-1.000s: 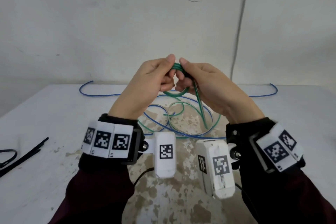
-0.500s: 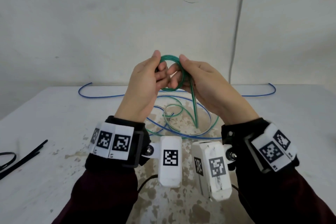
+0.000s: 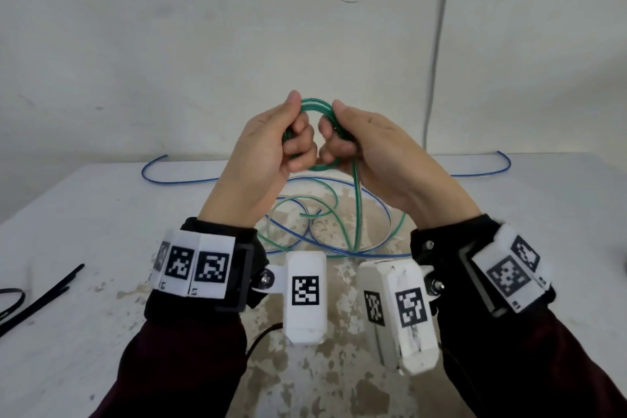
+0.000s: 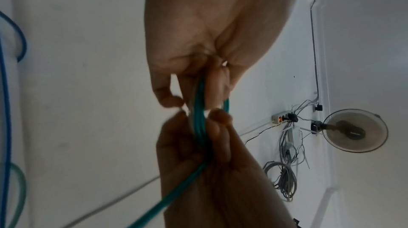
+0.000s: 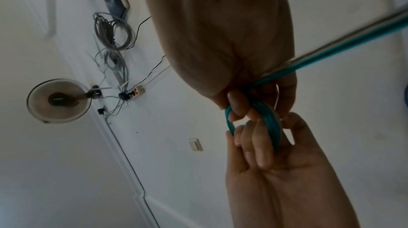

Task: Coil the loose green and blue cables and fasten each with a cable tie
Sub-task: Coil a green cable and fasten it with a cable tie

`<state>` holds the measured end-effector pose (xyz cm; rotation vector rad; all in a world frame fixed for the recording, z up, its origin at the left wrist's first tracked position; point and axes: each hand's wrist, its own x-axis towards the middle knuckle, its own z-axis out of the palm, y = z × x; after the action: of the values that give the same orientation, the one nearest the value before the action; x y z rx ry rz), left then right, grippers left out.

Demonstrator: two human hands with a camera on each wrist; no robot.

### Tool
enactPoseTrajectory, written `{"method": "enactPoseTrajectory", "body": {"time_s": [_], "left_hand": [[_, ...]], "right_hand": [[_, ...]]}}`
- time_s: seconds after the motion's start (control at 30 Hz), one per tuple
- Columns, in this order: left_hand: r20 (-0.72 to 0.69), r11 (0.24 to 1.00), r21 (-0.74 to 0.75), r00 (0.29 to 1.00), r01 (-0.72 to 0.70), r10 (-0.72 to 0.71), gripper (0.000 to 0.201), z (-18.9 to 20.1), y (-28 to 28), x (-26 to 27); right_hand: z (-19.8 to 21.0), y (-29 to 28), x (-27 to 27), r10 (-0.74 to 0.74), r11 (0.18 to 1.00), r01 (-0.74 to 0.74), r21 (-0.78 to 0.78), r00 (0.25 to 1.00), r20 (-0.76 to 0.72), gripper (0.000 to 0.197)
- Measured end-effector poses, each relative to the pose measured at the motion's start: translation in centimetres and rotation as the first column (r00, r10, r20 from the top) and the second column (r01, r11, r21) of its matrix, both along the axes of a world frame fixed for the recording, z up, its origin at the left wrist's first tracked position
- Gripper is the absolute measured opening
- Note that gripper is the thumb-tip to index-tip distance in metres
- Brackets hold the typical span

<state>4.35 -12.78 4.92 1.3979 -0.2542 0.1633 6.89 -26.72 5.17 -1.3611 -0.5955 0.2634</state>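
Both hands are up over the bench [image 3: 101, 214]. The left hand [image 3: 268, 159] and right hand [image 3: 373, 159] each grip a side of the small green cable [image 3: 317, 105] coil. The head view alone shows the blue cable [image 3: 176, 180] and black cable ties [image 3: 40, 299] lying there. The wrist views alone show a wall fan [image 4: 355, 130].

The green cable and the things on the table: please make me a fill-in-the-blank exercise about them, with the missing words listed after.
1. Both hands hold a small coil of the ____ cable above the table.
2. The blue cable lies loose on the ____.
3. The black cable ties lie at the table's ____ edge, untouched.
4. From the right hand, the uncoiled cable hangs ____ toward the table.

Missing words: green; table; left; down
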Motion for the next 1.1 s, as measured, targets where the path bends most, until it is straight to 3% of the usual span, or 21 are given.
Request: {"method": "enactPoseTrajectory", "body": {"time_s": [0.1,0.17,0.33,0.5,0.6,0.77,0.97,1.03,1.1], "left_hand": [[-0.096,0.984,0.116,0.988,0.135,-0.124,0.042,0.4,0.5,-0.4],[-0.066,0.978,0.147,0.988,0.148,-0.139,0.041,0.5,0.8,-0.6],[0.052,0.998,0.062,0.998,0.019,-0.023,0.04,0.5,0.4,-0.6],[-0.008,0.992,0.049,0.993,0.118,-0.118,0.037,0.9,1.0,-0.5],[0.08,0.996,0.085,0.997,0.011,-0.018,0.033,0.6,1.3,-0.5],[0.095,0.987,0.095,0.989,-0.126,0.117,0.033,0.5,0.5,-0.4],[0.004,0.971,0.201,0.992,0.126,-0.13,0.034,0.4,1.2,-0.9],[0.084,0.969,0.231,0.99,0.093,-0.115,0.034,0.4,1.3,-1.0],[0.201,0.979,0.203,0.98,-0.03,-0.012,0.034,0.6,0.9,-1.0]], "right_hand": [[-0.1,-0.3,0.0,-0.008,0.993,0.019,-0.119,0.996,0.092,0.036],[0.0,-0.2,-0.2,-0.005,0.988,0.022,-0.15,0.993,0.117,0.037],[0.0,0.0,-0.1,-0.03,0.998,0.034,-0.056,0.997,0.073,0.035],[0.2,-0.8,0.1,0.018,0.998,-0.015,-0.055,0.999,0.049,0.037],[0.2,-1.0,0.1,0.081,0.996,-0.08,-0.043,0.997,0.015,0.037],[-0.2,-0.5,0.2,0.103,0.995,-0.103,-0.006,0.994,-0.036,0.039],[-0.1,-0.4,0.0,0.063,0.988,-0.052,-0.149,0.996,0.07,0.036],[0.0,-0.4,-0.2,0.053,0.99,-0.045,-0.132,0.997,0.056,0.036],[0.3,-0.5,-0.3,0.058,0.997,-0.058,-0.054,0.998,0.002,0.037]]}}
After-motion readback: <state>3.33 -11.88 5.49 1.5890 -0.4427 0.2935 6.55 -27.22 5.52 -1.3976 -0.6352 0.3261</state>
